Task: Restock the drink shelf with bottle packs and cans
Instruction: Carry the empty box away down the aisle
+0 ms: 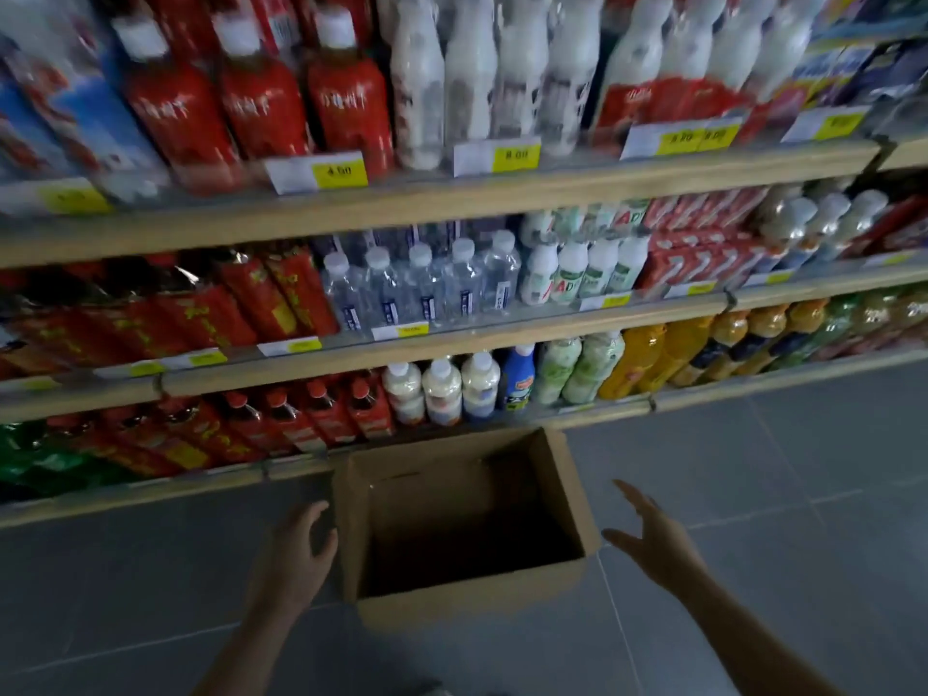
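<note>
An open brown cardboard box (396, 607) stands on the floor in front of the drink shelf (452, 190); I see nothing inside it. My left hand (301, 550) hangs just left of the box's left wall, fingers apart and curled, holding nothing. My right hand (653, 540) is spread open just right of the box's right wall, clear of it. The shelf tiers hold red-labelled bottles (261, 108), white milk bottles (472, 72), clear water bottles (422, 288) and orange drink bottles (653, 359).
Grey floor tiles (778, 469) spread to the right of the box and toward me. The lowest shelf edge (150, 494) runs just behind the box. Yellow price tags (339, 170) line the shelf fronts.
</note>
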Demonstrator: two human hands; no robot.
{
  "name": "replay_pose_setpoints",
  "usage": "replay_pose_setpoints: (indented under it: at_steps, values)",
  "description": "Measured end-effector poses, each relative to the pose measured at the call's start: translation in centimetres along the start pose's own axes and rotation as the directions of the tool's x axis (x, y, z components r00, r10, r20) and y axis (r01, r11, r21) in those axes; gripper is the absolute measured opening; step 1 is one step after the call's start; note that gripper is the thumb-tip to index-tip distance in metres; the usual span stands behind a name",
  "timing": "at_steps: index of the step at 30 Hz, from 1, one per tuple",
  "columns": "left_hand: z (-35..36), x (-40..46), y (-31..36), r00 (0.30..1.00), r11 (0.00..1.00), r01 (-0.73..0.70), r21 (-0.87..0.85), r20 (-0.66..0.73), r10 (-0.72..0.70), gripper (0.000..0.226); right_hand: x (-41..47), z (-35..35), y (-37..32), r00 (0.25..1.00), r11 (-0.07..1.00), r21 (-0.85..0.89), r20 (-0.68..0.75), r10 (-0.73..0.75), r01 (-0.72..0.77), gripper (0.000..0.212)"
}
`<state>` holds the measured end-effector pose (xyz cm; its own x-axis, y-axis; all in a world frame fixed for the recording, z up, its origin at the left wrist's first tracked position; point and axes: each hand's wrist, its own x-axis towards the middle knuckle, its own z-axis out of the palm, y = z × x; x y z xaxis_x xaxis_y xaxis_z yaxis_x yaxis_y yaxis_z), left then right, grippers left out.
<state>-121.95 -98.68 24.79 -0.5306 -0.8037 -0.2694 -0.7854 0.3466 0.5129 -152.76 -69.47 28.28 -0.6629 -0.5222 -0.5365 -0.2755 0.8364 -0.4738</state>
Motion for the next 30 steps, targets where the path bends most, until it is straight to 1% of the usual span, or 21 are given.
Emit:
replay_pose_setpoints:
  at_steps: [2,6,9,12,15,16,18,21,24,27,30]
  values:
    - [5.2,1.8,-4.0,1.000,1.000,0.025,0.010,0.014,-0.025,0.041,3.9,4.4,2.6,1.000,1.000,-0.004,0.003,0.004,-0.004,0.074]
    - [14.5,4.6,-11.3,0.994,0.995,0.102,-0.021,0.040,-0.101,0.049,10.8,12.7,7.9,1.000,1.000,0.022,-0.013,0.021,-0.021,0.077]
    - [20.1,5.9,-15.8,0.989,0.989,0.149,0.013,0.011,-0.149,0.064,15.1,17.4,11.2,0.999,1.000,0.016,-0.038,0.026,-0.026,0.081]
    - [24.0,6.4,-18.0,0.979,0.979,0.203,-0.025,0.006,-0.203,0.074,18.1,20.6,13.7,0.996,0.999,-0.001,-0.082,0.031,-0.032,0.083]
    - [25.4,6.4,-17.7,0.977,0.970,0.206,-0.131,-0.035,-0.213,0.071,19.6,22.1,14.8,0.989,0.999,-0.015,-0.139,0.045,-0.048,0.075]
    - [25.4,6.3,-17.5,0.979,0.968,0.192,-0.161,-0.040,-0.201,0.072,19.6,22.2,14.8,0.988,0.998,-0.025,-0.149,0.047,-0.051,0.075]
    - [23.7,6.1,-16.5,0.983,0.965,0.183,-0.188,0.003,-0.186,0.077,19.0,21.7,14.3,0.987,0.998,-0.044,-0.156,0.026,-0.034,0.075]
    - [19.8,5.6,-14.9,0.978,0.973,0.198,-0.120,0.083,-0.189,0.077,17.0,19.4,12.9,0.990,0.998,-0.056,-0.141,-0.020,0.012,0.076]
    - [14.9,4.5,-12.6,0.973,0.972,0.195,-0.130,0.146,-0.176,0.077,13.4,15.3,10.5,0.993,0.996,-0.086,-0.113,-0.024,0.014,0.074]
    - [8.4,2.1,-8.6,0.961,0.962,0.216,-0.166,0.209,-0.180,0.072,8.4,9.7,7.3,0.995,0.994,-0.113,-0.101,0.000,-0.011,0.068]
    - [2.0,-1.1,-5.0,0.964,0.965,0.192,-0.179,0.219,-0.152,0.072,2.5,4.1,3.9,0.996,0.993,-0.109,-0.091,0.024,-0.034,0.067]
